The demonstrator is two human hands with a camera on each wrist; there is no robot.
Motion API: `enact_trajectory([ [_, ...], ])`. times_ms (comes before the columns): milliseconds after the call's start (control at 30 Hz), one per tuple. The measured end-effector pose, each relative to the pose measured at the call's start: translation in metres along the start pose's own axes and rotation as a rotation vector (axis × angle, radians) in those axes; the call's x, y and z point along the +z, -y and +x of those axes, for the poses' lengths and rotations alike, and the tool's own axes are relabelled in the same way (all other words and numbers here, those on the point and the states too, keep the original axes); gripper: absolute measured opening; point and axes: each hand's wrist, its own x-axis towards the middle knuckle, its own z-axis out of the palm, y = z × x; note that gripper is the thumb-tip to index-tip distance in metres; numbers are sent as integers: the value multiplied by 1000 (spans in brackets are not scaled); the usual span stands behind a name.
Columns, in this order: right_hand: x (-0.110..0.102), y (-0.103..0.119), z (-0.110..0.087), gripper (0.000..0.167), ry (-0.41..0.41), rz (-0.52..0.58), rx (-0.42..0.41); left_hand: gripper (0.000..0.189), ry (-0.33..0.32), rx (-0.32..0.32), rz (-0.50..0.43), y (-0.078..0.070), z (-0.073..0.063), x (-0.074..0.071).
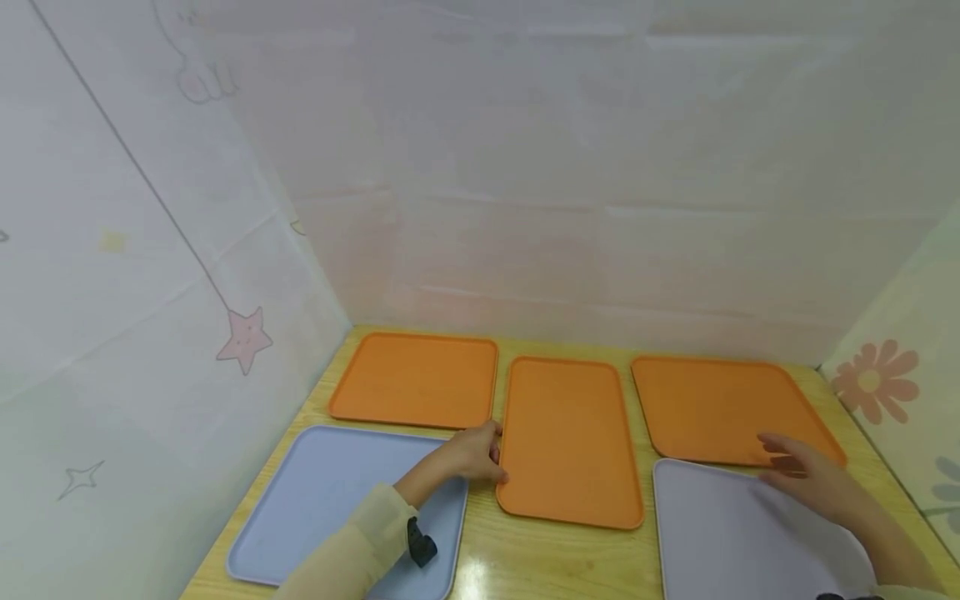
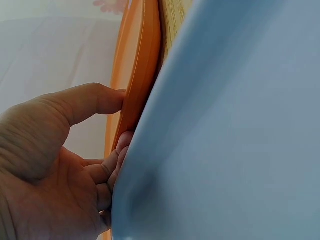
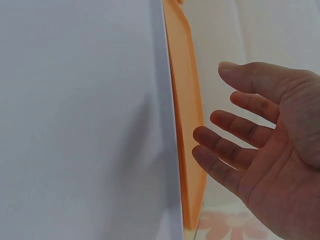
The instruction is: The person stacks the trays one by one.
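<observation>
An upright-set orange tray [image 1: 566,442] lies in the middle of the wooden table. My left hand [image 1: 472,454] pinches its left edge; in the left wrist view the thumb is on the rim [image 2: 137,75] and the curled fingers are at the side, partly hidden behind the blue tray [image 2: 240,125]. My right hand [image 1: 817,483] hangs with loose, spread fingers over the lavender tray [image 1: 735,533] and the near edge of the right orange tray [image 1: 720,408]. Nothing is in the right hand [image 3: 265,135].
Another orange tray [image 1: 416,379] lies at the back left, behind the blue one. Bare wood of the table [image 1: 547,567] shows between the blue and lavender trays. A pale fabric wall [image 1: 570,250] stands behind the table, with printed side walls at left and right.
</observation>
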Motion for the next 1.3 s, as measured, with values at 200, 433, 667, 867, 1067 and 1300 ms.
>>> enact_trajectory([
  [200,-14,-16,-19,65,52,-70,129,79,4,-16,4,2,-2,2],
  [433,-23,-41,-35,64,23,-92,144,77,9,-28,14,2,-2,1],
  [667,-30,-50,-44,68,108,-144,247,76,10,-24,9,2,-3,1],
  [867,-31,-60,-48,67,101,-225,247,78,6,-14,7,2,-3,2],
  [1067,-27,-77,-48,68,102,-270,241,79,3,-18,5,2,-2,4],
  [1300,-20,-97,-50,62,124,-304,224,79,6,-20,2,6,-1,7],
])
